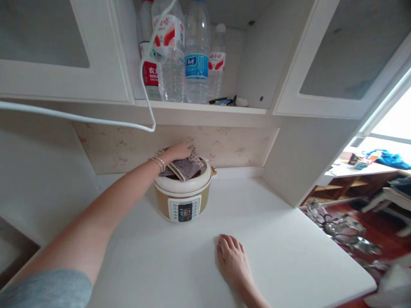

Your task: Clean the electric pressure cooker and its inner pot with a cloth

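On the white counter [272, 239] stands a rice cooker [182, 192] with a cream lid and a control panel facing me. A folded grey-brown cloth [188, 167] with a pale striped edge lies on its lid. My left hand [180, 151], a bracelet at its wrist, is on the far part of this cloth, fingers closed on it and partly hidden. My right hand [233, 261] rests palm down on the counter in front of the cooker, its fingers lightly bent and holding nothing.
Above, an open cupboard shelf [250, 110] holds several plastic bottles [196, 64] and small items. A white cable [96, 122] hangs across the left. Glass-fronted doors flank the shelf. Pot lids and metalware [349, 229] lie on the floor at right, beyond the counter edge.
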`<control>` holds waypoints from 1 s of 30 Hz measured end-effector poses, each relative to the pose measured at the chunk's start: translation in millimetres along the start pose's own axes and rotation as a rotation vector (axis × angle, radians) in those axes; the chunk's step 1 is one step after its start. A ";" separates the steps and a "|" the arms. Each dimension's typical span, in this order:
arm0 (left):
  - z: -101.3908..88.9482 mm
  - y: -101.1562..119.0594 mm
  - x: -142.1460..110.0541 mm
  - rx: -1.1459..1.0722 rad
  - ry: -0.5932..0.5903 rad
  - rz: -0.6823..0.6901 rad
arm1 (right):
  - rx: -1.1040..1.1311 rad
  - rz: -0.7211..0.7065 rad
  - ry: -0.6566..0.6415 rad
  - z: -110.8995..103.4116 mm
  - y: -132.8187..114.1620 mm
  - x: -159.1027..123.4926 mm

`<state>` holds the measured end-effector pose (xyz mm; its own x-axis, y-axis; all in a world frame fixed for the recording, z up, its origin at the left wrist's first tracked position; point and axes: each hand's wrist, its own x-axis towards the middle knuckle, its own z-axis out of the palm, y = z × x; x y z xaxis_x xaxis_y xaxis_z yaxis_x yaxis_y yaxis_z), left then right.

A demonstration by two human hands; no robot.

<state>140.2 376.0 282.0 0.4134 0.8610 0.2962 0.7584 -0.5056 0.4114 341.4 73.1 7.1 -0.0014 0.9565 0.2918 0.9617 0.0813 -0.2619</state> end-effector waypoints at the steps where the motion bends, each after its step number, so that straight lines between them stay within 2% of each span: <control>1: 5.9 15.2 7.2 0.154 -0.069 0.039 | 0.003 0.003 0.000 -0.5 -0.2 -0.2; 4: 26.0 54.9 18.0 0.405 -0.201 0.104 | 0.018 0.011 0.005 -1.4 -0.4 -0.9; 7: 48.8 81.2 6.3 0.440 -0.192 0.136 | 0.030 0.016 0.016 -1.3 -0.1 -1.0; 9: 61.5 89.4 -14.4 0.459 -0.143 0.184 | 0.035 0.018 0.022 -1.2 0.2 -0.7; 12: 70.1 87.4 -58.0 0.461 0.057 0.350 | 0.037 0.018 0.021 -1.6 0.2 -0.3; 14: 68.2 77.6 -89.8 0.430 0.187 0.455 | 0.030 0.015 0.012 -2.0 0.0 -0.3; 17: 59.4 50.2 -131.6 0.368 0.305 0.499 | 0.015 0.005 -0.004 -0.9 0.2 -0.5; 19: 52.8 22.9 -150.3 0.322 0.376 0.456 | 0.001 -0.002 -0.012 1.5 0.8 -0.6; 21: 45.7 -9.8 -158.3 0.257 0.447 0.311 | -0.018 -0.008 -0.015 4.4 1.5 -0.5; 23: 36.8 -42.8 -153.8 0.159 0.489 0.055 | -0.033 -0.012 -0.015 6.5 1.8 -0.3; 25: 26.0 -69.5 -137.2 0.024 0.458 -0.201 | -0.039 -0.015 -0.016 6.9 1.7 -0.2; 26: 20.2 -78.7 -125.2 -0.047 0.428 -0.278 | -0.041 -0.015 -0.015 6.6 1.4 -0.3; 28: 8.9 -87.8 -97.2 -0.189 0.332 -0.317 | -0.042 -0.011 -0.015 5.3 0.8 -0.6; 30: -0.8 -85.5 -67.6 -0.247 0.249 -0.289 | -0.040 -0.007 -0.015 4.4 0.4 -0.9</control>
<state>47.0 361.0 227.5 0.0460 0.9445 0.3251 0.6691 -0.2708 0.6921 340.5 73.5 2.6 -0.0124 0.9599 0.2799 0.9718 0.0775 -0.2228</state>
